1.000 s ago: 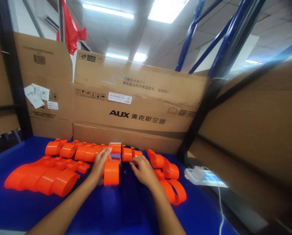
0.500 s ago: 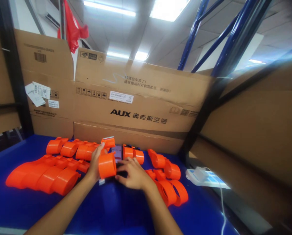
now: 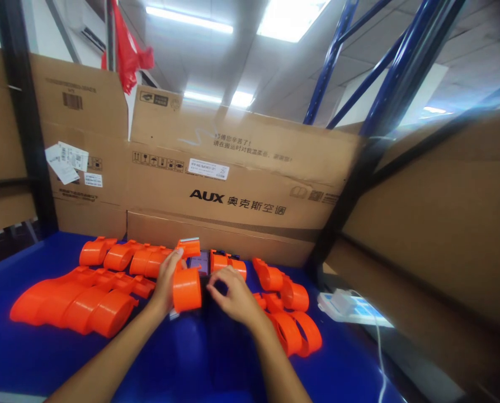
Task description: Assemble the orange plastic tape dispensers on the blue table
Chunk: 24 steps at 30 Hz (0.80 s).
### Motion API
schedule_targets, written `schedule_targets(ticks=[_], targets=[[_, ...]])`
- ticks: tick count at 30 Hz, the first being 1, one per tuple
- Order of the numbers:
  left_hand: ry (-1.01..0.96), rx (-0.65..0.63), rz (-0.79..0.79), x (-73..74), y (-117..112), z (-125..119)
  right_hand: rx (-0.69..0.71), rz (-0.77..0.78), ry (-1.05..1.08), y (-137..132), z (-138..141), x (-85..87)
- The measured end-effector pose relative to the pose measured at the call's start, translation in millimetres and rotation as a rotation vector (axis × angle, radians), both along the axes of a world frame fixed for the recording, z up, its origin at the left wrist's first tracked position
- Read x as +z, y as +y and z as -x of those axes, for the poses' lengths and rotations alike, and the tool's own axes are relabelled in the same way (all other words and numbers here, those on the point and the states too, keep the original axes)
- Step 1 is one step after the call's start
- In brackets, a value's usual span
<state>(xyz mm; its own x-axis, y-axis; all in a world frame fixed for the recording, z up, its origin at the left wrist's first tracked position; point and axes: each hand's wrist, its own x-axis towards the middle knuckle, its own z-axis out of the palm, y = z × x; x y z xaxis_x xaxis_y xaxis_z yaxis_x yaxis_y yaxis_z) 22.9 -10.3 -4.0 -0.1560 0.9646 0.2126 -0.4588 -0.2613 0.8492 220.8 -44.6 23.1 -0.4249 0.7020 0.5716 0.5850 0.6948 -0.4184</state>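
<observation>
My left hand point(image 3: 168, 281) is wrapped round an orange plastic tape dispenser point(image 3: 187, 290), raised over the blue table point(image 3: 170, 358). Its round ring faces right and a pale metal strip runs along its top end. My right hand point(image 3: 230, 291) is just right of the ring, thumb and forefinger pinched together; what they hold, if anything, I cannot make out. Something dark lies between the ring and those fingertips. A phone-like screen point(image 3: 198, 263) shows behind the dispenser, partly covered.
Several orange dispensers point(image 3: 111, 310) lie in rows at left, and more point(image 3: 292, 333) at right. Two with dark parts point(image 3: 219, 261) stand behind my right hand. A power strip point(image 3: 350, 308) with a white cable sits at far right. A cardboard wall point(image 3: 233, 235) closes the back.
The dispenser and my left hand have shifted slightly right and down. My right hand has drawn a little right, its spread fingers now pinched.
</observation>
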Motion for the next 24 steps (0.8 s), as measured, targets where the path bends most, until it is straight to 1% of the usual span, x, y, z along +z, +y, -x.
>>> schedule_targets(ticks=[5, 8, 10, 13, 17, 20, 24], targets=[[0.093, -0.043, -0.057, 0.2, -9.0, -7.7, -0.162, -0.08, 0.266, 3.6, -10.1, -0.4], [0.155, -0.099, -0.085, 0.1, -15.7, -15.8, -0.176, -0.103, 0.429, 1.9, -8.6, 0.7], [0.196, -0.155, -0.102, -0.3, -18.8, -20.2, -0.173, -0.114, 0.479, -0.8, -5.7, 3.1], [0.247, -0.233, -0.123, -1.0, -20.8, -23.6, -0.183, -0.166, 0.422, -5.1, -1.6, 7.7], [0.278, -0.303, -0.137, -1.9, -21.1, -24.6, -0.14, -0.244, 0.331, -8.6, 1.3, 11.0], [0.277, -0.322, -0.152, -2.2, -21.6, -24.3, -0.121, -0.299, 0.317, -9.5, 2.7, 9.8], [0.269, -0.327, -0.17, -2.5, -22.6, -23.3, -0.121, -0.317, 0.284, -10.2, 4.9, 7.7]])
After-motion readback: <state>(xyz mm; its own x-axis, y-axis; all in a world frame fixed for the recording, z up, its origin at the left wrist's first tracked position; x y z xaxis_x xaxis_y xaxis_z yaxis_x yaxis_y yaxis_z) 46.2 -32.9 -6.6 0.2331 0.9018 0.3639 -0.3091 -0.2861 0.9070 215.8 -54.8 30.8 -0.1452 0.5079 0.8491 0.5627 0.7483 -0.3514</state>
